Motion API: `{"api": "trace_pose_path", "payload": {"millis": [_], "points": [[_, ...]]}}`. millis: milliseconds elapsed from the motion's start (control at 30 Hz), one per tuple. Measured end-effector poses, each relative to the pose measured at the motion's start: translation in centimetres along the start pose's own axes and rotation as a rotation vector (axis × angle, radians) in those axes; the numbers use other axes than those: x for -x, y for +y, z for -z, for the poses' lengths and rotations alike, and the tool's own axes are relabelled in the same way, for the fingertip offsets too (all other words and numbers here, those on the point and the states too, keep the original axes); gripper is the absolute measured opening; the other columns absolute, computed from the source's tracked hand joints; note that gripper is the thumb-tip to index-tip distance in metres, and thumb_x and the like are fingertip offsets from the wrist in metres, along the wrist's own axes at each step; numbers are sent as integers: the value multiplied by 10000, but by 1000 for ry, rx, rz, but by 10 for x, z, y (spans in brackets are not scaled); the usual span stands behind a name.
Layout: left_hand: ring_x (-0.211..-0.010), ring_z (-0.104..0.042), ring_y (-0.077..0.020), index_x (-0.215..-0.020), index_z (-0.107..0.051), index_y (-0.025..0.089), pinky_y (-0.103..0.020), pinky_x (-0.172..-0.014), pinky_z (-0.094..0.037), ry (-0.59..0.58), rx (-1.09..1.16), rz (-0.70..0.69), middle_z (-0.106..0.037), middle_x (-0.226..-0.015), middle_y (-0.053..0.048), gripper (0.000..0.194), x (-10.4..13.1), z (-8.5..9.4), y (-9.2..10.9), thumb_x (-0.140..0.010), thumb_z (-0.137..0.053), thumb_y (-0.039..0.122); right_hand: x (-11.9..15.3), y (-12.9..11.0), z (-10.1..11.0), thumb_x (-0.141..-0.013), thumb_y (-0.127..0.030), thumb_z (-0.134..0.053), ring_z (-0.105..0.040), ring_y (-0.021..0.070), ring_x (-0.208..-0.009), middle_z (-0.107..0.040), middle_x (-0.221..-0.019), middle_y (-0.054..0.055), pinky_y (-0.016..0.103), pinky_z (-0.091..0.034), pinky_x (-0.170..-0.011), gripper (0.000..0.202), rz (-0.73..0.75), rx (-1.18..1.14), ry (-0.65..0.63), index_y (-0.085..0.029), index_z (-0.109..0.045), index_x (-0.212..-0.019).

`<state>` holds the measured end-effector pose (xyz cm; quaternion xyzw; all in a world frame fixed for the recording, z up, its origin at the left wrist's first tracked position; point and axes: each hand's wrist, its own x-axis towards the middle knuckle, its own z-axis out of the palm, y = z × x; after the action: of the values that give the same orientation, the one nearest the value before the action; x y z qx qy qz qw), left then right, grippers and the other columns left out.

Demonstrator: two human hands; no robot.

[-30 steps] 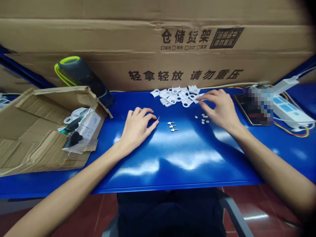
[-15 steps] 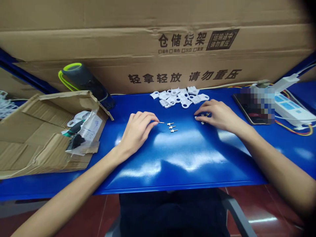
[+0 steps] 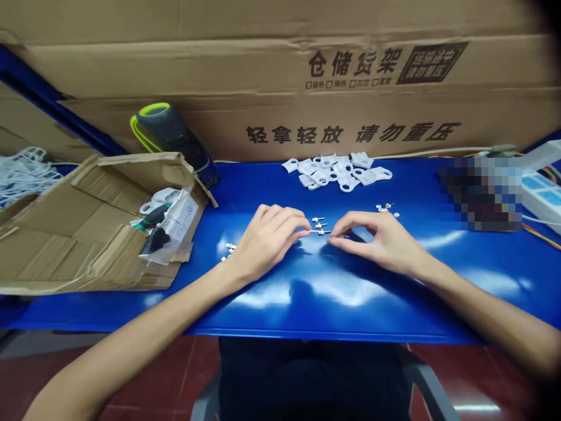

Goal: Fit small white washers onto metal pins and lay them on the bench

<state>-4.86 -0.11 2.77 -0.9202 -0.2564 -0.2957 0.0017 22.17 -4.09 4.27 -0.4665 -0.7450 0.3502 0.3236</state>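
Observation:
My left hand (image 3: pixel 277 240) pinches a thin metal pin (image 3: pixel 314 231) that points right, toward the other hand. Facing it, my right hand (image 3: pixel 380 238) has thumb and index fingertip together; whatever is between them is too small or hidden to name. Small white-and-metal pieces with pins (image 3: pixel 321 225) lie in a short column between the hands, just beyond the fingertips. Several tiny white pieces (image 3: pixel 385 209) are scattered behind my right hand. Small pale metal pieces (image 3: pixel 228 250) show beside my left wrist, partly covered by it.
White flat parts with round holes (image 3: pixel 337 171) are heaped at the back of the blue table (image 3: pixel 307 316). An open cardboard box (image 3: pixel 118 234) stands left, with a dark cylindrical bottle (image 3: pixel 184 140) behind it. A power strip (image 3: pixel 546 196) with cables lies right.
My right hand has moved left, away from the scattered tiny pieces, to near the left fingertips. My left hand still holds the pin. The view has shifted left.

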Motion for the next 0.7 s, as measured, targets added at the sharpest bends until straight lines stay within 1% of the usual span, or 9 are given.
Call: {"api": "trace_pose_path", "payload": {"millis": [100, 233, 300, 367, 500, 633, 700], "points": [[-985, -661, -197, -1125, -688, 180, -358, -881, -408, 7, -2, -42, -783, -1140, -68, 164, 1, 0, 2, -1118, -543, 256, 2, -1, -11, -926, -476, -775, -752, 233, -838, -826, -942, 40, 380, -609, -836, 236, -30, -48, 24, -252, -835, -971], [-967, -659, -195, -1119, -684, 183, -360, -872, -405, 0, -8, -73, -784, -1141, -67, 158, 1, 0, 4, -1117, -547, 261, 3, 3, -15, -871, -538, -830, -753, 227, -805, -824, -891, 40, 369, -619, -790, 295, -66, -133, 107, -256, -858, -951], [-959, -658, -196, -1119, -682, 186, -363, -866, -402, -7, -11, -80, -786, -1142, -63, 153, 1, 0, 5, -1117, -548, 260, 3, 4, -16, -865, -542, -838, -760, 228, -801, -825, -883, 41, 367, -623, -784, 294, -68, -132, 134, -260, -861, -944], [-952, -655, -194, -1114, -680, 185, -366, -861, -401, -10, -18, -90, -787, -1147, -61, 143, 1, -1, 6, -1114, -555, 256, 3, 3, -17, -877, -528, -834, -771, 235, -810, -831, -895, 44, 370, -628, -797, 276, -52, -83, 131, -260, -860, -937], [-950, -651, -190, -1110, -681, 186, -365, -858, -395, -25, -40, -116, -787, -1164, -65, 138, 1, -4, 7, -1114, -557, 247, 4, 2, -21, -915, -481, -814, -793, 231, -833, -848, -940, 29, 357, -638, -828, 214, 63, 23, 127, -272, -852, -945], [-950, -654, -192, -1129, -681, 184, -365, -857, -392, -45, -62, -148, -783, -1181, -71, 144, 2, -5, 7, -1116, -551, 244, 5, 7, -24, -969, -380, -781, -793, 197, -811, -852, -953, 2, 324, -637, -796, 119, 212, 114, 163, -282, -843, -996], [-953, -652, -192, -1138, -683, 186, -367, -856, -392, -58, -82, -155, -782, -1185, -70, 149, 2, -4, 7, -1116, -545, 239, 5, 11, -25, -989, -329, -759, -787, 200, -800, -851, -954, 4, 335, -636, -774, 98, 281, 168, 171, -291, -840, -1029]]}}
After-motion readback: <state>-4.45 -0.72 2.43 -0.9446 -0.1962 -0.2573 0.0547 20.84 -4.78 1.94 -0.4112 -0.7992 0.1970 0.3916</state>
